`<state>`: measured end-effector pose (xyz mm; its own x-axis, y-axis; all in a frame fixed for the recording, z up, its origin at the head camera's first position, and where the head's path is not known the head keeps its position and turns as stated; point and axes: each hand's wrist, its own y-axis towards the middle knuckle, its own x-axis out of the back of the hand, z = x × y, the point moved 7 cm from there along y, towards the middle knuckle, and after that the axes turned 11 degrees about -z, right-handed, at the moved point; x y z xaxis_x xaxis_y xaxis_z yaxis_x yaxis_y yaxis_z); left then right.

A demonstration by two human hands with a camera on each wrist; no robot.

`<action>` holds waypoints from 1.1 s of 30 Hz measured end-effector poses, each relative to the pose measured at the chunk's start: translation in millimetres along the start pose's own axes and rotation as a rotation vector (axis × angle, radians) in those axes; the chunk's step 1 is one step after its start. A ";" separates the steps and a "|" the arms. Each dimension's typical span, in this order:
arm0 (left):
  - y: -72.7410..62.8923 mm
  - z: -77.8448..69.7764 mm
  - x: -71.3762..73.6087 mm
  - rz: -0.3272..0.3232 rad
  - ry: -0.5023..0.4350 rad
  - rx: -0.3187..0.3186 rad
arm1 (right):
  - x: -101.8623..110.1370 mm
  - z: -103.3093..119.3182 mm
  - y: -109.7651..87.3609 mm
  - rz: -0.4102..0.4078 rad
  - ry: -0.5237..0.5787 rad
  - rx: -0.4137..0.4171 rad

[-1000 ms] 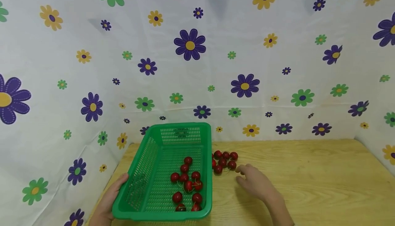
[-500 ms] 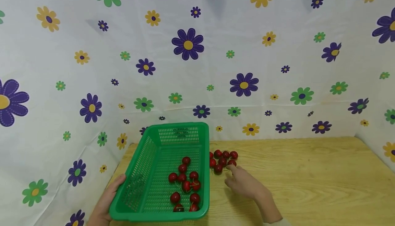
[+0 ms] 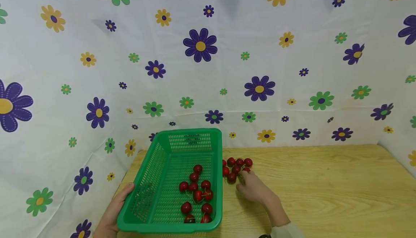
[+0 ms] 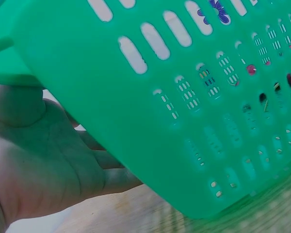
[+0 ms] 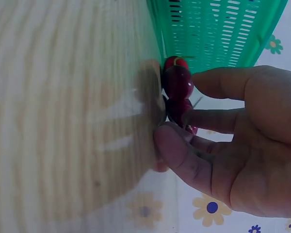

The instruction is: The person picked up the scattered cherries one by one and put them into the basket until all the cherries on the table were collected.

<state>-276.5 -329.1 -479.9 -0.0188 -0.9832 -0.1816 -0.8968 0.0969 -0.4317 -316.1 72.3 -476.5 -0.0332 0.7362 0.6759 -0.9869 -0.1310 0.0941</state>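
A green plastic basket [image 3: 170, 227] with perforated walls stands slightly tilted on the left of the table, with several dark red cherries [image 3: 198, 195] in it. My left hand [image 3: 114, 209] supports its left side; in the left wrist view the palm [image 4: 43, 160] lies beside the wall, the fingers passing under and behind the basket. Right of the basket lies a cluster of more cherries [image 3: 235, 169] with stems. My right hand [image 3: 256, 190] reaches to the cluster's near right edge. In the right wrist view its fingers [image 5: 179, 155] bend beside the cherries, and thumb and forefinger are apart.
The pale wooden table [image 3: 325, 191] extends to the right. A white cloth with printed flowers [image 3: 199, 46] hangs behind it and along both sides. A dark band and a light sleeve [image 3: 286, 230] show at my right wrist.
My right hand has moved left and slightly up to the cherry cluster, its fingertips now among the nearest cherries. The left hand and the basket hold nearly still.
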 end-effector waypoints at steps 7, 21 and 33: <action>1.1 1.6 2.4 -0.148 0.108 -0.039 | 0.6 -0.6 0.7 -0.007 -0.029 0.008; 2.4 -0.2 7.1 -0.165 0.106 -0.023 | 9.8 3.8 -5.5 -0.011 0.064 0.021; 0.2 0.4 6.3 -0.026 -0.018 -0.022 | 34.8 28.6 -11.0 -0.144 0.093 0.050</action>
<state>-276.6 -335.3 -481.5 0.0127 -0.9823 -0.1869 -0.9063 0.0676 -0.4172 -301.8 80.4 -433.1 0.0913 0.8079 0.5822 -0.9734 -0.0509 0.2234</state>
